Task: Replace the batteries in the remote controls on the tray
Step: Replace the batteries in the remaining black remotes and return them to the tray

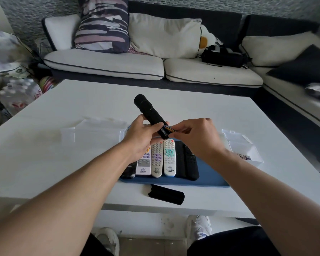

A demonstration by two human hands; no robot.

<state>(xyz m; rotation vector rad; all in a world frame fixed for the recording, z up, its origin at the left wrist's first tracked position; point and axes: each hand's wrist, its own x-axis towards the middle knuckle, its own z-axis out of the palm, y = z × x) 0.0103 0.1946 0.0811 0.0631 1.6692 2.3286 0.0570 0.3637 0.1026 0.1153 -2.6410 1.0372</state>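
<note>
Left hand (pixel 140 137) grips the black remote (pixel 149 113) above the tray (pixel 209 174) far edge, open bay end toward the right hand (pixel 196 137), whose fingertips pinch a battery (pixel 168 129) at the bay. Cover (pixel 166 196) lies at the table (pixel 44 145) near edge, likely parked for refitting. Bay contacts, battery polarity unreadable.

Remotes (pixel 160 159) on tray (pixel 209 174); cover (pixel 166 196) in front, on table (pixel 44 145).
</note>
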